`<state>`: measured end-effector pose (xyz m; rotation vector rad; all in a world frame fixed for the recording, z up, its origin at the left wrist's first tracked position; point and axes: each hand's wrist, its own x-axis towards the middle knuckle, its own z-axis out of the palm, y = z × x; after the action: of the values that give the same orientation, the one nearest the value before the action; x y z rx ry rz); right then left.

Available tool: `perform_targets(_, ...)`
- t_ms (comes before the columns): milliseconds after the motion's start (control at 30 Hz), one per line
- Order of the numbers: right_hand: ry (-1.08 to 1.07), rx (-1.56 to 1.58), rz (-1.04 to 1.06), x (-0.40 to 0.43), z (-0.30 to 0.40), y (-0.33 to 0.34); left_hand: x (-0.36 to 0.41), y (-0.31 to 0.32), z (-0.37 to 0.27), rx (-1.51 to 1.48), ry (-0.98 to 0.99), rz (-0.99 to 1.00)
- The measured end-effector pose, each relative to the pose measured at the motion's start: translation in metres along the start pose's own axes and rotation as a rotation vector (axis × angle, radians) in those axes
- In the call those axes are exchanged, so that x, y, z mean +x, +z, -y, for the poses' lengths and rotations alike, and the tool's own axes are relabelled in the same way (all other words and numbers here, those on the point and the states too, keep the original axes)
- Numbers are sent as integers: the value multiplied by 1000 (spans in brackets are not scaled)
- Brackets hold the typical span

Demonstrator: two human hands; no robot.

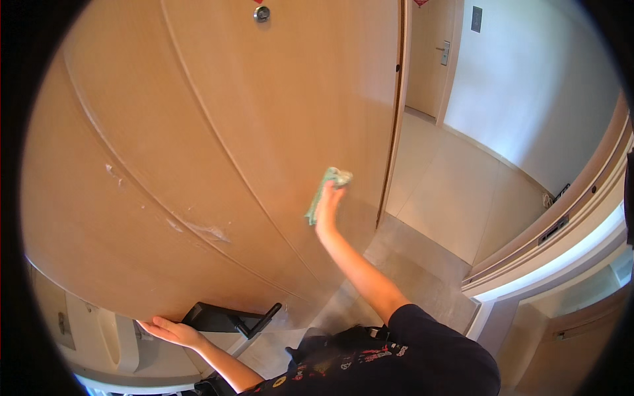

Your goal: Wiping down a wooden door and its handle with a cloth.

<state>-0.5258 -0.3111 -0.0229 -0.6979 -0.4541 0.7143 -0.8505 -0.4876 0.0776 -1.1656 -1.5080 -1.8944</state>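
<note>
A light wood-coloured door (287, 109) fills most of the view, with long curved grooves and several pale scuffs on its left part. In my right hand (328, 210) is a crumpled green cloth (319, 195), held against or close to the door face near its hinge-side edge; the hand is slightly blurred. My left hand (176, 334) grips the door's near edge, beside the black door handle (260, 321) and its black plate (213, 317). Some of its fingers are partly hidden by the edge.
Through the doorway, a tiled floor (446, 183) leads to another door (426, 59) and a white wall (525, 79) with a dark switch plate (476, 19). The door frame's strike plate (553, 230) is at right. A white fixture (116, 341) stands behind the door at lower left.
</note>
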Motion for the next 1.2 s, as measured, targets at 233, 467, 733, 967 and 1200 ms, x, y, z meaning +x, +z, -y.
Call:
perform_targets(233, -909, -740, 533, 19, 57, 13, -3, 8, -38, 370, 128, -184)
perform_targets(467, -806, -652, 279, 116, 36, -21, -80, 90, -115, -546, 350, -187)
perform_targets(733, -101, -258, 34, 274, 30, -116, -256, 244, -197, -953, -284, 1043)
perform_targets(967, 402, 119, -118, 308, 112, -153, -296, 361, -276, -1016, -319, 1129)
perform_targets(1200, -56, -189, 98, 325, 126, -139, -322, 410, -307, -1147, -145, 1038)
